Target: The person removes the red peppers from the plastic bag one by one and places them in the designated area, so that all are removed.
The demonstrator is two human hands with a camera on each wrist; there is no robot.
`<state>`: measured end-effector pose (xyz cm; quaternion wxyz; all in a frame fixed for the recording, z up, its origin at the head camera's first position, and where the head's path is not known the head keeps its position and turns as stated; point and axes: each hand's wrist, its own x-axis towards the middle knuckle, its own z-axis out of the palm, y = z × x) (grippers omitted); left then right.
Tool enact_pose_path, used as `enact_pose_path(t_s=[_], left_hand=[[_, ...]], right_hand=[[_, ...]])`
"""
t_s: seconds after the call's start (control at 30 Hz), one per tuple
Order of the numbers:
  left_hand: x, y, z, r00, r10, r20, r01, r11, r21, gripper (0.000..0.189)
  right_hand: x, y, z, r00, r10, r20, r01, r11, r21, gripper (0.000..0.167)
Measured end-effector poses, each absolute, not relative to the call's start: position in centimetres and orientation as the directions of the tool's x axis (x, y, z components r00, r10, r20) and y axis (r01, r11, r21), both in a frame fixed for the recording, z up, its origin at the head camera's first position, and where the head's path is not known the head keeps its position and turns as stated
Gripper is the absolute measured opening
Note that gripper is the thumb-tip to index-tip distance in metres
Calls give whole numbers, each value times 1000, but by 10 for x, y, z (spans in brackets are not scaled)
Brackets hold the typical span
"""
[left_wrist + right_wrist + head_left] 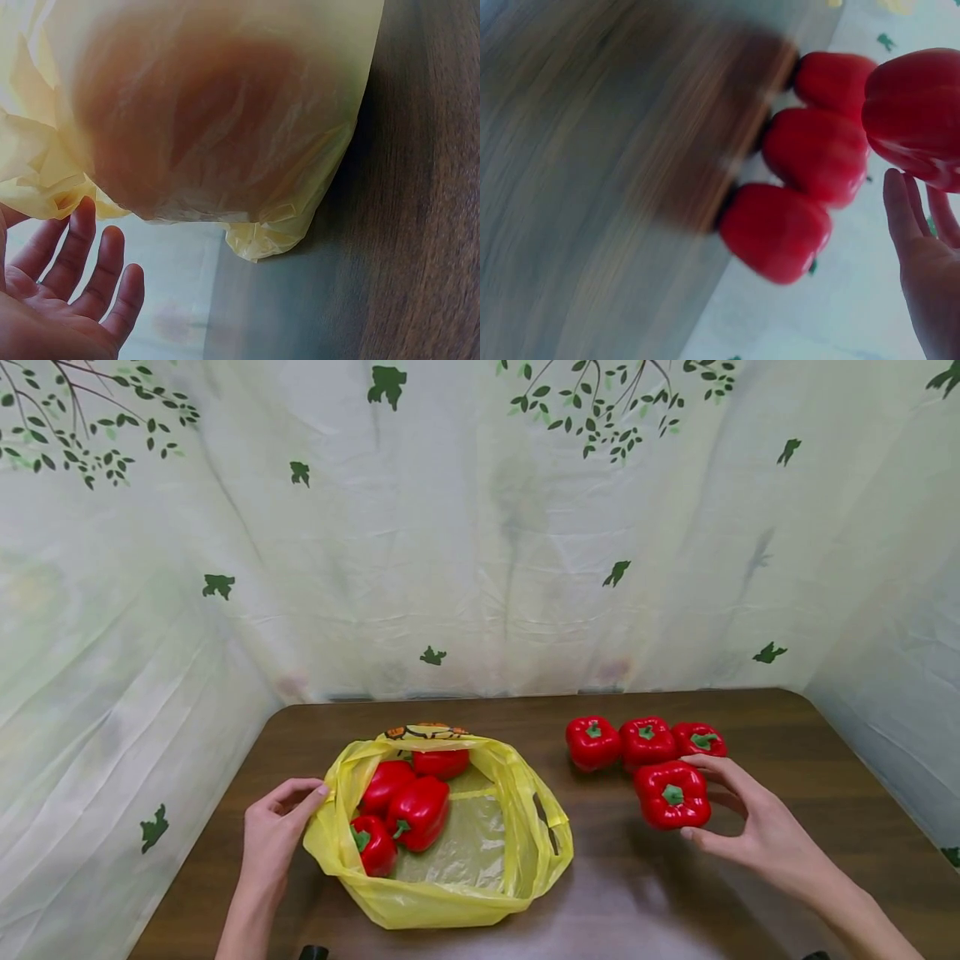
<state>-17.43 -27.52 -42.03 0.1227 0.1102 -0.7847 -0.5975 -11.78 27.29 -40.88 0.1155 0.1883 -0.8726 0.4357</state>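
Note:
A yellow plastic bag stands wide-mouthed on the table, with several red bell peppers inside at its left. My left hand pinches the bag's left rim between thumb and fingers; in the left wrist view the hand is beside the thin bag wall, the peppers showing dimly through it. To the right, my right hand grips a red bell pepper by its side, held above the table with its green stem toward the head camera. In the right wrist view that pepper is partly cut off.
Behind the held pepper, three more red bell peppers sit in a row: left, middle and right. The brown wooden table ends at a pale leaf-printed curtain. Small dark objects show at the front edge.

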Motion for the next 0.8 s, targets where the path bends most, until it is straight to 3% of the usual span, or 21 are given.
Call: enact_pose_path(t_s=[0.3, 0.8], left_hand=[[-175, -275, -422, -944, -324, 60, -27, 259, 965, 29], [-175, -274, -422, -944, -324, 62, -27, 263, 964, 28]], right_hand=[[-113, 301, -412, -929, -169, 330, -359, 632, -687, 78], [-108, 343, -418, -950, -119, 289, -294, 656, -695, 75]])
